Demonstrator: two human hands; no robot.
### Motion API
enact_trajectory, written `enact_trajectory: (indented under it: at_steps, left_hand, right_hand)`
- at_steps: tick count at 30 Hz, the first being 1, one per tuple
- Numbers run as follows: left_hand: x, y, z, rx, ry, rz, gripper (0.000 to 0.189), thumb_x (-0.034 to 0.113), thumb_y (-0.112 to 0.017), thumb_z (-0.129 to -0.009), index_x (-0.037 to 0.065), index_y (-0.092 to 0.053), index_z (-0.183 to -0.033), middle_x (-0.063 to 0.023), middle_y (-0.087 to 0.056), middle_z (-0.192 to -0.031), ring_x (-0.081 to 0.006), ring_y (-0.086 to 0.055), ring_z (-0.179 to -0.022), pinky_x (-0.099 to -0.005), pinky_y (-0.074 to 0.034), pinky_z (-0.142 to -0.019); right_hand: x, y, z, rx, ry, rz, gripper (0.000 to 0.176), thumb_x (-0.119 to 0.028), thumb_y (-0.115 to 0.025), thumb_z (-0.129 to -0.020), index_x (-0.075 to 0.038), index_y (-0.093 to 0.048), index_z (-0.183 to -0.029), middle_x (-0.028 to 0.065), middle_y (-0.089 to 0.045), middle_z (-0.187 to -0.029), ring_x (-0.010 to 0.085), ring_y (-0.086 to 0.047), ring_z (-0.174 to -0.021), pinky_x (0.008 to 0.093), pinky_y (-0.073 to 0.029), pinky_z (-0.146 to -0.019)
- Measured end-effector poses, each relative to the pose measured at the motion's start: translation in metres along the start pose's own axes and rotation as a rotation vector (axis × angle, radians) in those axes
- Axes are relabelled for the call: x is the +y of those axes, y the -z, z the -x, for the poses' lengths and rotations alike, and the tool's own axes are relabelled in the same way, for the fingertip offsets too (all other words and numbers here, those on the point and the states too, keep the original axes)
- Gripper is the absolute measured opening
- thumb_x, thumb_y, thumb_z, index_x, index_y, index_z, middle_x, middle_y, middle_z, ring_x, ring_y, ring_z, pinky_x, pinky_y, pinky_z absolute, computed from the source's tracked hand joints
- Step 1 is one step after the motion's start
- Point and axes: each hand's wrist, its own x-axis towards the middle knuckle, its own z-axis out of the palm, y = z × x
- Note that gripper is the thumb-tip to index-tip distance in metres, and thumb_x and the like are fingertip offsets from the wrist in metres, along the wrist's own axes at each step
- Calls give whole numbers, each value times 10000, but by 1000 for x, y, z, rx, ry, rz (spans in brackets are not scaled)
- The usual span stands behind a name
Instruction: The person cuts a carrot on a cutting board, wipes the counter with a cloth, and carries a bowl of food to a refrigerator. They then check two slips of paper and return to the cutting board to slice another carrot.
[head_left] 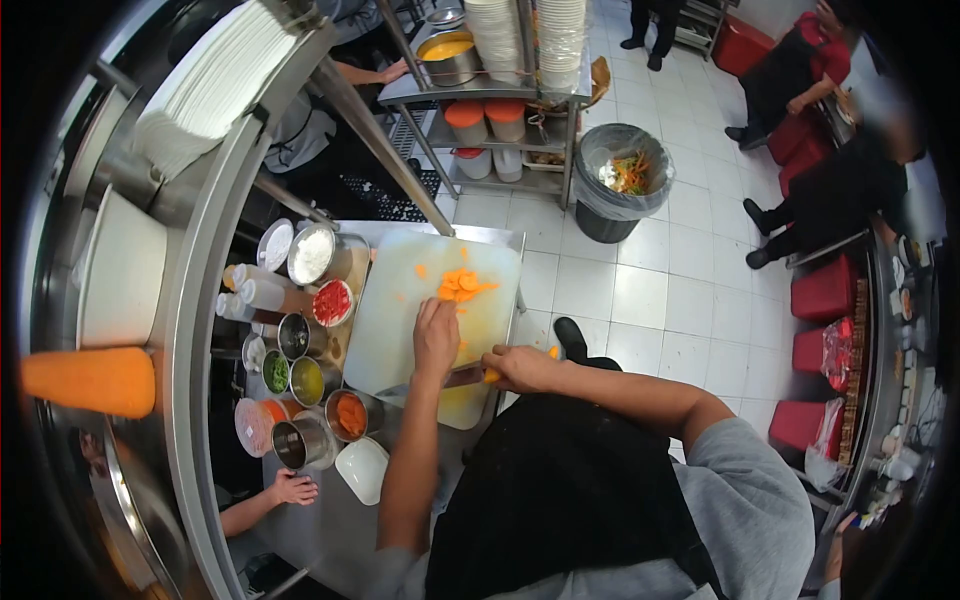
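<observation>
"Orange pieces [460, 285] lie cut on the board [385, 300], some in a loose heap, others scattered. How much is cut?"

"A small batch, I'd judge. The tub [376, 412], nearer the body and to the left of the left hand [437, 335], has orange chunks too."

"And what's left uncut?"

"I can't make out a whole one on the board. If one lies under the left hand, the fingers hide it. So I'd call the cutting partway or near its end, no firmer than that."

"Where's the heap from the grip?"

"Just beyond the left fingertips, a little to their right. A few bits lie close beside those fingers, on the right, and a stray or two beyond the heap, farther from the body."

"Is the left hand holding anything?"

"Its fingers are bent down towards the board. Whether they pinch a piece, I can't tell."

"The right?"

"Closed round the yellow handle of the knife [465, 376]. That fist is on the body side of the heap, off to its right. The blade runs from it leftwards, towards the left wrist, with the heap well beyond it."
</observation>
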Motion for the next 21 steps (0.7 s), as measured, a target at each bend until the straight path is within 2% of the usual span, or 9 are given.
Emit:
enact_trajectory:
  at_steps: [2, 6, 9, 12, 14, 15, 17, 18, 21]
  left_hand:
    - [-2, -12, -26, -156, -140, -56, 225, 83, -686, -846, -1, -682, -1054, -122, -594, -1067, -327, -558, -1034, -434, -466, -875]
    - [-8, -30, -43, -243, -98, -85, 234, 97, -717, -817, 2, -695, -1030, -119, -593, -1044, -329, -564, -1022, -446, -467, -897]
    - [-19, -31, -42, -231, -121, -104, 228, 93, -725, -805, 2, -701, -1012, -124, -593, -1046, -327, -563, -1021, -453, -466, -893]
    - [-28, -28, -40, -133, -162, -96, 222, 47, -709, -817, -11, -711, -1031, -144, -617, -990, -325, -596, -950, -401, -495, -854]
    - [-29, -18, -32, -122, 157, 212, 189, 37, -682, -853, -11, -707, -1035, -116, -644, -986, -284, -633, -884, -379, -517, -782]
    - [-29, -9, -27, -110, 170, 210, 189, 37, -682, -853, -11, -707, -1035, -116, -644, -986, -284, -633, -884, -379, -517, -782]
    - [-27, 8, -15, -36, 359, 413, 149, 28, -646, -914, -8, -706, -1045, -70, -681, -949, -187, -646, -797, -312, -521, -697]
    - [-31, 13, -8, -20, 372, 409, 149, 28, -646, -914, -8, -706, -1045, -70, -680, -949, -187, -646, -797, -312, -521, -697]
    - [-35, 27, 5, 30, 464, 714, 126, 33, -639, -945, -10, -694, -1050, -39, -686, -943, -106, -625, -774, -256, -503, -655]
  right_hand:
    - [1, 0, 4, -6, 20, -49, 401, -206, -749, -831, -70, -549, -1151, 167, -608, -1003, 405, -657, -900, 501, -534, -763]
    - [9, 1, 15, -33, 31, -92, 425, -215, -781, -813, -67, -564, -1148, 176, -635, -996, 409, -663, -916, 502, -538, -784]
    - [14, -2, 16, -37, 50, -146, 386, -195, -764, -829, -68, -561, -1131, 162, -612, -1018, 403, -648, -929, 503, -519, -787]
    - [13, -1, 14, -66, 35, -169, 368, -192, -763, -833, -63, -568, -1118, 156, -612, -1027, 399, -644, -949, 496, -515, -791]
    - [13, -2, 15, -70, 55, -188, 359, -186, -759, -840, -55, -575, -1119, 165, -624, -1011, 401, -646, -935, 491, -515, -783]
    - [11, -3, 13, -67, 74, -213, 350, -180, -755, -846, -47, -582, -1119, 173, -637, -994, 403, -648, -922, 486, -515, -774]
    - [9, -2, 7, -121, 45, -253, 328, -180, -738, -861, -33, -591, -1116, 186, -651, -974, 399, -655, -911, 475, -516, -769]
    - [6, -1, 4, -161, 7, -295, 309, -179, -722, -877, -20, -600, -1112, 200, -665, -954, 394, -661, -900, 464, -517, -763]
    - [-5, 5, -7, -163, -50, -342, 330, -245, -697, -897, 3, -617, -1099, 230, -690, -883, 405, -678, -871, 461, -531, -756]
